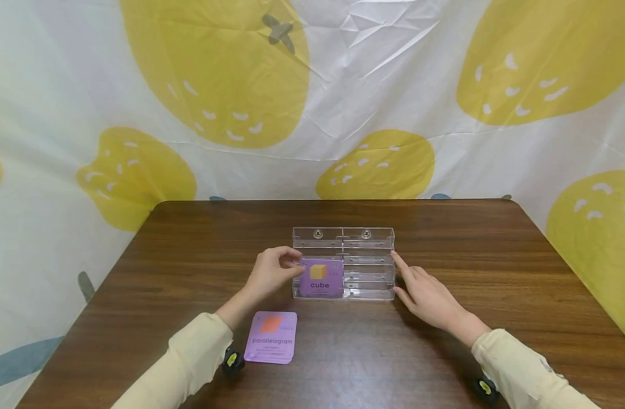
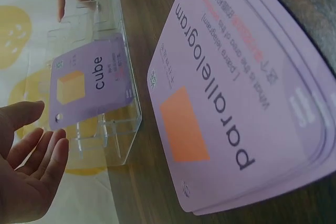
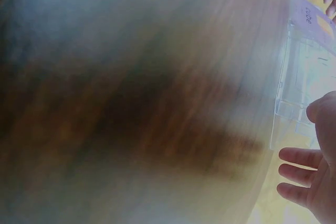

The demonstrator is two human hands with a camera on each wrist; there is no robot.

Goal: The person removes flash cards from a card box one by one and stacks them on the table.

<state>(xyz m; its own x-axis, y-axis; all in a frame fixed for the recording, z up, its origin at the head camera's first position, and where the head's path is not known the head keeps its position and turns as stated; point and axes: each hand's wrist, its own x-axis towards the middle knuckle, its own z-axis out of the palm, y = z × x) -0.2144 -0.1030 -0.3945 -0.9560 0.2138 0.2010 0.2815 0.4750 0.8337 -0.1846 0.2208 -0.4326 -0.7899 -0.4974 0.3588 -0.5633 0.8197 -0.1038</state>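
A clear acrylic card holder [image 1: 368, 276] with two columns of tiered slots stands on the table. In its lower left slot leans a purple card [image 1: 321, 284] printed "cube", its printed face showing. My left hand [image 1: 276, 270] is at that card's upper left corner, thumb and fingers spread apart; the left wrist view has the fingertips [image 2: 62, 145] right beside the card's edge. On the holder's other side, my right hand [image 1: 432, 295] has its index finger and thumb extended against the right end wall. Nearer me lies a small stack of purple cards [image 1: 271, 351], "parallelogram" on top.
The brown wooden table [image 1: 373, 352] ends at a back edge not far behind the holder. Beyond it hangs a white cloth [image 1: 230, 170] with yellow fruit prints. The card stack lies close to my left forearm.
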